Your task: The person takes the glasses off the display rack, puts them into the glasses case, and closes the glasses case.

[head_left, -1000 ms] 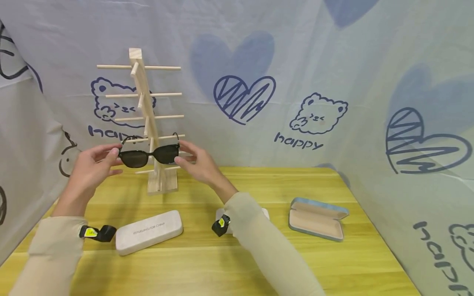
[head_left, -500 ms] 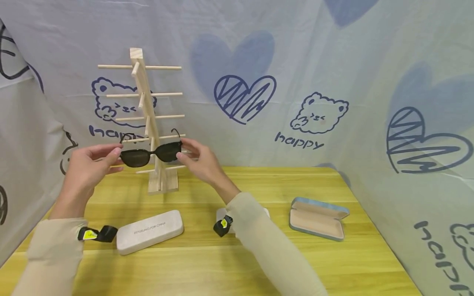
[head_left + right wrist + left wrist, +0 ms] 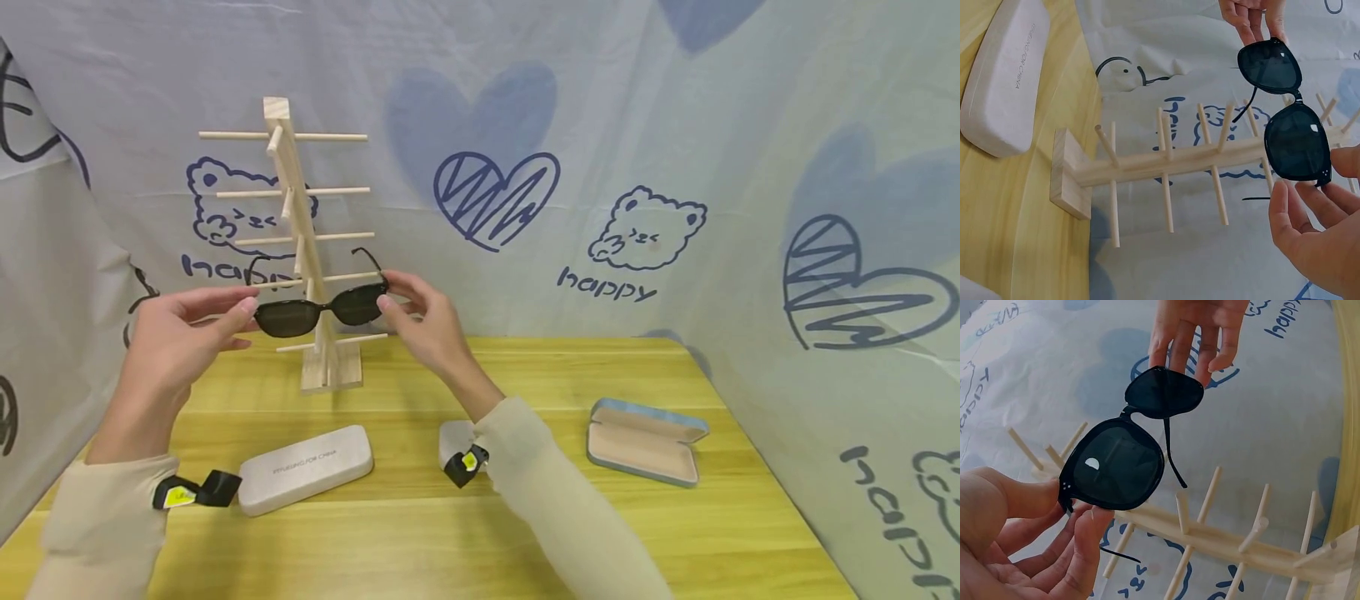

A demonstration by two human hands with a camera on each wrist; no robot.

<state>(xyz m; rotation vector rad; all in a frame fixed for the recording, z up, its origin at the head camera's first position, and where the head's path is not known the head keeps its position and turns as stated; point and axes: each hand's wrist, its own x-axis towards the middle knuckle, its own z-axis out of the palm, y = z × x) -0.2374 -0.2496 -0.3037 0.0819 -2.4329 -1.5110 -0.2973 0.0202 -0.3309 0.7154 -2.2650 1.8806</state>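
Black sunglasses (image 3: 322, 308) with dark lenses are held up by both hands in front of a wooden display rack (image 3: 300, 208). My left hand (image 3: 176, 337) pinches the hinge end at the left between thumb and fingers, seen closely in the left wrist view. At the opposite hinge, my right hand (image 3: 427, 321) pinches the frame, which the right wrist view shows. The temples are unfolded and point back toward the rack's pegs, near the second-lowest crossbar. Whether the frame touches a peg cannot be told.
On the table (image 3: 405, 533) lies a closed white glasses case (image 3: 306, 469) with printed lettering. A second pale case (image 3: 454, 442) is partly hidden by the right forearm. An open blue case (image 3: 643, 454) with a beige lining sits at the right. Patterned cloth (image 3: 495, 100) hangs behind.
Both hands still hold the sunglasses. The sunglasses and right hand have shifted a little to the right, and the temples now show more above the frame.
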